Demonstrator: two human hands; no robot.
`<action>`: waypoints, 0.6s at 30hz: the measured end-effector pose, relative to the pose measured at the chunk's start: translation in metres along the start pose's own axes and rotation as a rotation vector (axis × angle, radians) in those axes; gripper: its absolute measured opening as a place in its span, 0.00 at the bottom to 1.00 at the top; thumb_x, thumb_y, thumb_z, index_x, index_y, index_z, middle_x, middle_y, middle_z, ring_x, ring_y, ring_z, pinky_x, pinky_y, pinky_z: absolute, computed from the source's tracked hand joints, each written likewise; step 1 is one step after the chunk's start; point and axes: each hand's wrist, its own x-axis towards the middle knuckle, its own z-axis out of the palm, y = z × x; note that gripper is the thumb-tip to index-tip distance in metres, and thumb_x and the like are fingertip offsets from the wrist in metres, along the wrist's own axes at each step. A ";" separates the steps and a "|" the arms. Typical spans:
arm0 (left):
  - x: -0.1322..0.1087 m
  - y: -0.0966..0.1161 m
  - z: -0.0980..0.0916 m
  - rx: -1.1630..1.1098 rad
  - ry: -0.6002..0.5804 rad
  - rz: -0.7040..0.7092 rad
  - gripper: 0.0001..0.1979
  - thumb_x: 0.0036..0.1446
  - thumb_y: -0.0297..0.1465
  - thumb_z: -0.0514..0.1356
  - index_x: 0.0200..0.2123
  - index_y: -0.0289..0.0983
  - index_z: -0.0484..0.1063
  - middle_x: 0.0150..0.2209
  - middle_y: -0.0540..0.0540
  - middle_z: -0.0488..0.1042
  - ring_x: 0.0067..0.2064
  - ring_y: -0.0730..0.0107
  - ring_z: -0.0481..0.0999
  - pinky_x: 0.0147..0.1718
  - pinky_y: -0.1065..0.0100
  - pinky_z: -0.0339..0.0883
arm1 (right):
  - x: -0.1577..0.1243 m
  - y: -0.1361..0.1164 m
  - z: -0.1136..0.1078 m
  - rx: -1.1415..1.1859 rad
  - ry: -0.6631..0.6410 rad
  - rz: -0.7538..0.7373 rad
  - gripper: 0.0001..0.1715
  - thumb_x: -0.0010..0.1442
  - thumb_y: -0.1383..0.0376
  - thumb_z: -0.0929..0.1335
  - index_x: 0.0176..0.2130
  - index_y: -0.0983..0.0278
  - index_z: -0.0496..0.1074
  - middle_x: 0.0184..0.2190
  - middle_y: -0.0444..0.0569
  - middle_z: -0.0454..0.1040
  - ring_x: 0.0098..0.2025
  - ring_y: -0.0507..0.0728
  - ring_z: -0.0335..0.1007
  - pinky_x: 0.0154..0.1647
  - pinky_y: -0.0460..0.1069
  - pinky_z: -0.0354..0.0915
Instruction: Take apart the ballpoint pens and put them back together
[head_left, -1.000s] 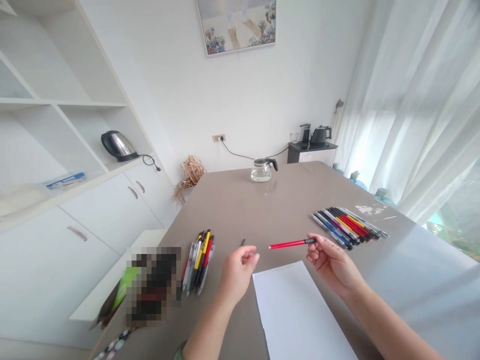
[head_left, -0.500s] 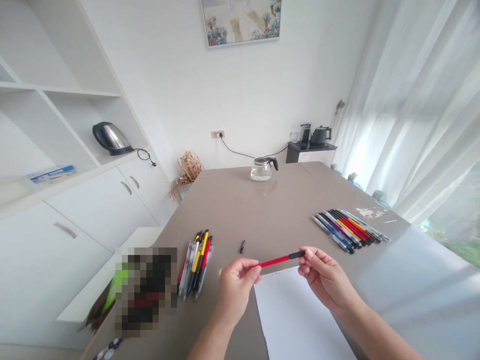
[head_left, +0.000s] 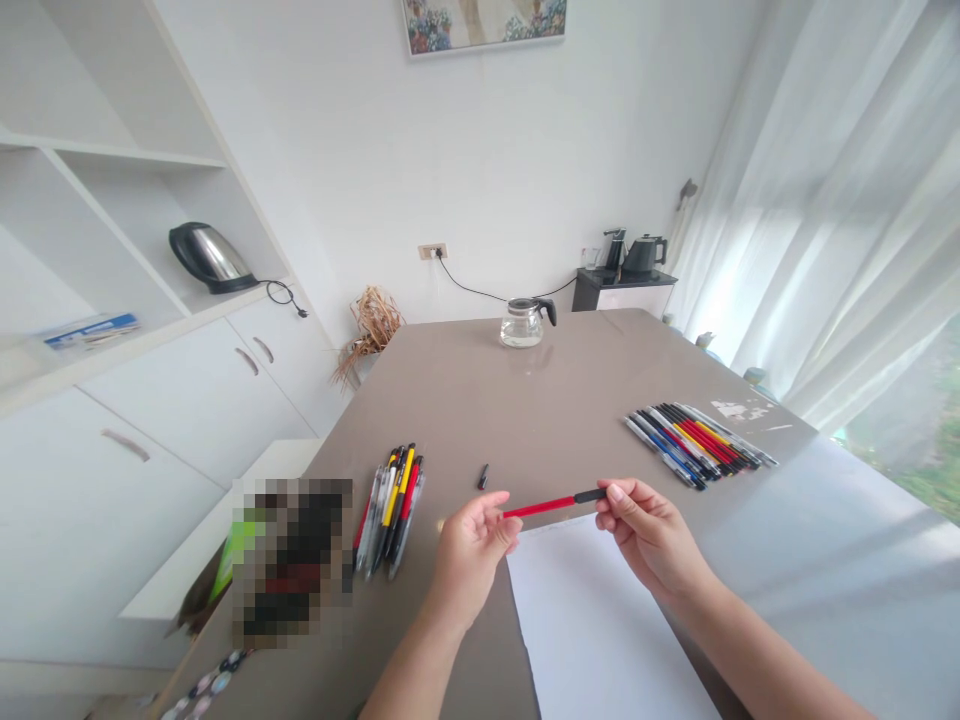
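Observation:
A red pen with a black end is held level between both hands, just above the far edge of a white sheet of paper. My left hand pinches its left tip. My right hand pinches the black end. A small black pen cap lies on the table just beyond my left hand. One bundle of pens lies to the left, another row of pens to the right.
The grey-brown table carries a glass coffee pot at its far end. White cabinets and shelves with a steel kettle stand at the left. A blurred-out dark object sits at the table's left edge. Curtains hang on the right.
My left hand has closed in and taken hold of the pen's free tip. Both hands and the pen have come a little nearer to me, over the paper's edge.

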 end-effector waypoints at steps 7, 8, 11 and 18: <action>0.000 0.000 -0.001 0.091 0.016 -0.020 0.12 0.50 0.39 0.56 0.28 0.34 0.67 0.23 0.49 0.69 0.22 0.75 0.69 0.25 0.72 0.63 | -0.001 0.000 0.000 0.005 -0.002 -0.004 0.08 0.48 0.61 0.69 0.30 0.62 0.72 0.21 0.45 0.69 0.23 0.48 0.61 0.25 0.45 0.57; 0.001 0.000 -0.001 0.103 0.010 -0.035 0.14 0.50 0.40 0.55 0.28 0.34 0.67 0.22 0.49 0.69 0.22 0.75 0.68 0.23 0.72 0.63 | 0.000 0.000 0.000 0.002 0.001 -0.005 0.08 0.48 0.61 0.69 0.30 0.62 0.72 0.21 0.45 0.69 0.23 0.48 0.61 0.25 0.45 0.57; 0.001 -0.002 -0.001 0.096 -0.011 -0.083 0.17 0.51 0.43 0.53 0.27 0.33 0.68 0.22 0.48 0.69 0.20 0.74 0.67 0.21 0.71 0.63 | 0.000 0.000 -0.001 -0.005 0.004 -0.003 0.08 0.48 0.61 0.69 0.30 0.62 0.71 0.21 0.45 0.69 0.22 0.49 0.61 0.24 0.45 0.57; 0.001 0.001 0.001 0.017 -0.021 -0.002 0.12 0.46 0.36 0.60 0.33 0.34 0.67 0.23 0.50 0.69 0.24 0.74 0.68 0.27 0.71 0.63 | 0.001 0.000 -0.001 -0.011 -0.011 0.004 0.07 0.49 0.62 0.68 0.31 0.63 0.71 0.21 0.45 0.69 0.23 0.49 0.61 0.24 0.45 0.57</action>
